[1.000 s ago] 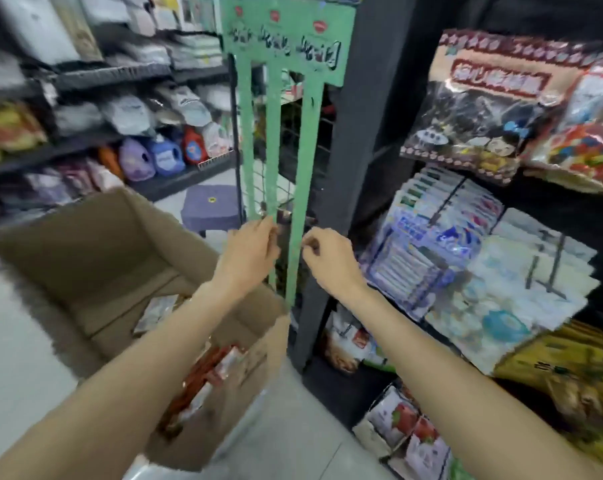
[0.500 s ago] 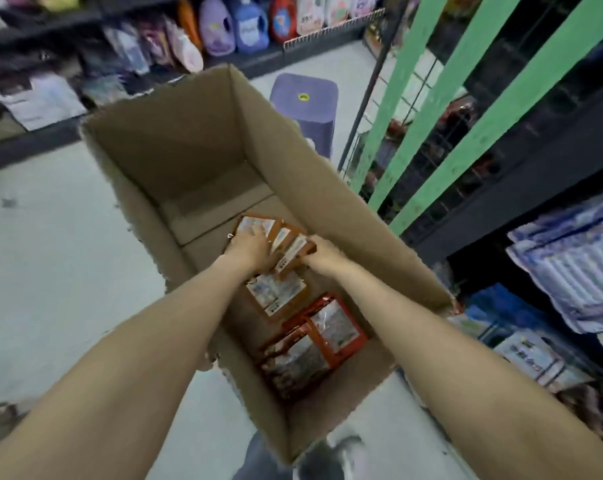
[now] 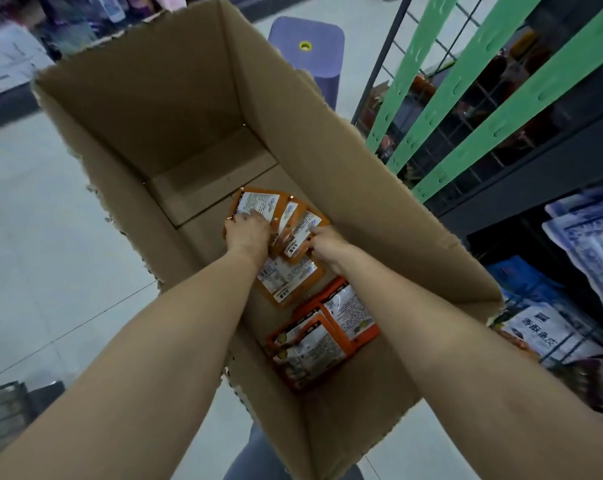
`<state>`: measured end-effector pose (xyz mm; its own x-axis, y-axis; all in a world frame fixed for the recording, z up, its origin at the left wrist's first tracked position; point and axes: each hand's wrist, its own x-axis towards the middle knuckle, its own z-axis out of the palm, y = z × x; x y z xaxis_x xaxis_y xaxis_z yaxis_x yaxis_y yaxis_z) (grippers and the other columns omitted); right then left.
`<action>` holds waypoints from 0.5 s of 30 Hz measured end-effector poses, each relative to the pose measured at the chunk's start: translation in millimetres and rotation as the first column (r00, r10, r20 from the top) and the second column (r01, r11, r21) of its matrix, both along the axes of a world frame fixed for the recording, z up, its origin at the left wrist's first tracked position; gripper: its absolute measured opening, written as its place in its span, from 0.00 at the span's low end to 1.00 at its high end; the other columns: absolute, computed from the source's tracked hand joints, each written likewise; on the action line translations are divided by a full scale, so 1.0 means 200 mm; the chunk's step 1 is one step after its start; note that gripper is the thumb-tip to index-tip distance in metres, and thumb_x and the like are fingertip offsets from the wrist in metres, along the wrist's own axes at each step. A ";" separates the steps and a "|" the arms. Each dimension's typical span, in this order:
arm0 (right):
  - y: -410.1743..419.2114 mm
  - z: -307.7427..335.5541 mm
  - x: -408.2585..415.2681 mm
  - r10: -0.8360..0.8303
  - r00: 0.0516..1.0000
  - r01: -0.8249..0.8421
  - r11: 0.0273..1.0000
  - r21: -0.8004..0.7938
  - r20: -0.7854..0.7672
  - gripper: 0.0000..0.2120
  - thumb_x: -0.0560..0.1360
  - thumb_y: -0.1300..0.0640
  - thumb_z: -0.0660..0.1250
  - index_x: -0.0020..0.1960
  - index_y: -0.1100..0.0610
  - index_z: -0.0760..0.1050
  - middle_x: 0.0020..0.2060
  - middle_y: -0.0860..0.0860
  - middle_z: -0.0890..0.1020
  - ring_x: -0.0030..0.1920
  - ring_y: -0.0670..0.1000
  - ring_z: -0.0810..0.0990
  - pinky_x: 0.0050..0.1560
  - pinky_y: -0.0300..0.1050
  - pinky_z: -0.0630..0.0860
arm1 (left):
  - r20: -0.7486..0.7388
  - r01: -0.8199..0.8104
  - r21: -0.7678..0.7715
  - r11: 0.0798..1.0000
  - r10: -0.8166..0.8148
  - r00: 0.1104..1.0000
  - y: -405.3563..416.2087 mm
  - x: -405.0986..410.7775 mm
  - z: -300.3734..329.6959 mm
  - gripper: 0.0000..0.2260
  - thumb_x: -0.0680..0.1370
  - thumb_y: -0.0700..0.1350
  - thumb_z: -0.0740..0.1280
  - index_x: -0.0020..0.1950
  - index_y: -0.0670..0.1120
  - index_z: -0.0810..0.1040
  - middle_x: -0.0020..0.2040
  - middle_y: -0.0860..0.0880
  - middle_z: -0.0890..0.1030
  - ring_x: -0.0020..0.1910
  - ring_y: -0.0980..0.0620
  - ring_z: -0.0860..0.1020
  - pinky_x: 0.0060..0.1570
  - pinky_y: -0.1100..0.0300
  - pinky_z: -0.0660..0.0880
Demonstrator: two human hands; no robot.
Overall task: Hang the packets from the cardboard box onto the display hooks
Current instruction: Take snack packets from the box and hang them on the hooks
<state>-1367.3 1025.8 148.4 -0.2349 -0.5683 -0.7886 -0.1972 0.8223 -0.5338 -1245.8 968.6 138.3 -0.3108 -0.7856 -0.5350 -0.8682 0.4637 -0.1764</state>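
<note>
Reaching: both arms down into the cardboard box [image 3: 345, 174].
Left hand [image 3: 248, 232]: fingers curled over a fanned orange packet [image 3: 258, 204].
Right hand [image 3: 324, 242]: pinching the neighbouring orange packet [image 3: 302, 226].
Remaining packets [image 3: 322, 336]: on box floor, print too blurred.
Shelf bag [image 3: 541, 329]: Chinese lettering, unclear.

A shop: stocked shelves [image 3: 591, 237], green display strips [image 3: 466, 74], seemingly bottled detergents beyond.

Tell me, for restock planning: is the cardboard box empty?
Not empty: orange packets lie on the cardboard box floor, more under both hands.
</note>
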 end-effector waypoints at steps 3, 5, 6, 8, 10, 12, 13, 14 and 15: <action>-0.01 0.00 0.01 0.025 0.999 -0.025 1.000 0.005 -0.021 0.26 0.80 0.67 0.52 0.76 0.57 0.56 0.73 0.56 0.63 0.71 0.57 0.65 0.69 0.47 0.65 | -0.002 0.019 0.057 0.998 -0.019 1.000 -0.01 -0.01 0.00 0.34 0.77 0.47 0.66 0.74 0.33 0.53 0.70 0.36 0.65 0.69 0.39 0.66 0.64 0.49 0.67; 0.00 0.01 0.02 0.021 1.000 -0.021 1.000 0.006 -0.023 0.26 0.80 0.66 0.52 0.77 0.56 0.56 0.74 0.56 0.61 0.73 0.57 0.62 0.71 0.48 0.63 | -0.019 0.070 0.092 0.993 -0.069 0.997 -0.02 -0.02 0.02 0.25 0.78 0.44 0.65 0.71 0.36 0.63 0.66 0.39 0.69 0.65 0.40 0.71 0.60 0.50 0.72; 0.00 0.01 0.02 0.010 1.000 -0.010 1.000 0.001 -0.006 0.26 0.80 0.66 0.53 0.77 0.55 0.56 0.74 0.56 0.62 0.72 0.58 0.62 0.71 0.50 0.64 | -0.032 0.101 0.106 0.989 -0.098 0.995 -0.01 -0.01 0.02 0.19 0.79 0.42 0.64 0.68 0.39 0.68 0.64 0.41 0.71 0.62 0.42 0.73 0.58 0.52 0.74; 0.01 0.03 0.04 -0.016 0.999 0.016 1.000 -0.014 0.027 0.27 0.79 0.66 0.54 0.76 0.53 0.58 0.72 0.56 0.65 0.70 0.58 0.66 0.68 0.50 0.67 | -0.051 0.136 0.135 0.981 -0.130 0.990 0.00 -0.01 0.03 0.13 0.79 0.41 0.63 0.63 0.42 0.72 0.61 0.43 0.74 0.59 0.45 0.76 0.56 0.54 0.74; 0.01 0.03 0.04 -0.050 0.997 0.051 0.998 -0.027 0.055 0.28 0.78 0.67 0.54 0.76 0.52 0.58 0.72 0.56 0.66 0.70 0.57 0.67 0.66 0.47 0.69 | -0.011 0.132 0.163 0.978 -0.131 0.991 0.03 -0.03 0.02 0.17 0.79 0.44 0.63 0.67 0.41 0.69 0.66 0.39 0.71 0.65 0.41 0.71 0.64 0.51 0.70; 0.02 0.02 0.03 -0.099 0.990 0.102 0.994 -0.024 0.104 0.29 0.78 0.68 0.55 0.76 0.52 0.56 0.73 0.54 0.65 0.70 0.55 0.66 0.67 0.48 0.70 | 0.047 0.021 0.138 0.990 -0.028 0.999 0.07 -0.04 0.00 0.30 0.78 0.47 0.65 0.74 0.37 0.57 0.74 0.33 0.55 0.73 0.34 0.58 0.69 0.45 0.62; 0.03 0.01 0.03 -0.118 0.985 0.121 0.993 -0.017 0.122 0.29 0.79 0.68 0.55 0.76 0.52 0.56 0.73 0.54 0.64 0.70 0.54 0.66 0.66 0.48 0.71 | 0.055 -0.024 0.119 0.993 0.017 0.998 0.08 -0.05 -0.01 0.34 0.78 0.46 0.66 0.75 0.36 0.51 0.75 0.31 0.48 0.74 0.32 0.53 0.70 0.43 0.60; 0.03 0.01 0.02 -0.135 0.981 0.137 0.990 -0.011 0.138 0.28 0.79 0.68 0.56 0.76 0.53 0.56 0.73 0.53 0.63 0.70 0.54 0.66 0.64 0.47 0.72 | 0.039 -0.028 0.103 0.994 0.024 0.999 0.09 -0.05 -0.02 0.34 0.78 0.44 0.66 0.75 0.36 0.48 0.75 0.30 0.47 0.74 0.31 0.52 0.69 0.44 0.61; 0.03 0.01 0.02 -0.151 0.978 0.153 0.988 -0.009 0.147 0.28 0.79 0.68 0.56 0.76 0.53 0.56 0.73 0.54 0.63 0.70 0.54 0.66 0.63 0.46 0.73 | 0.013 0.007 0.077 0.997 -0.008 1.000 0.09 -0.05 -0.02 0.32 0.79 0.41 0.64 0.75 0.36 0.48 0.74 0.29 0.51 0.73 0.32 0.55 0.68 0.45 0.63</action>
<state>-1363.2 1031.7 149.6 -0.2036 -0.5505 -0.8096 0.0100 0.8258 -0.5639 -1256.0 986.6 135.0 -0.3091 -0.7394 -0.5982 -0.8623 0.4831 -0.1516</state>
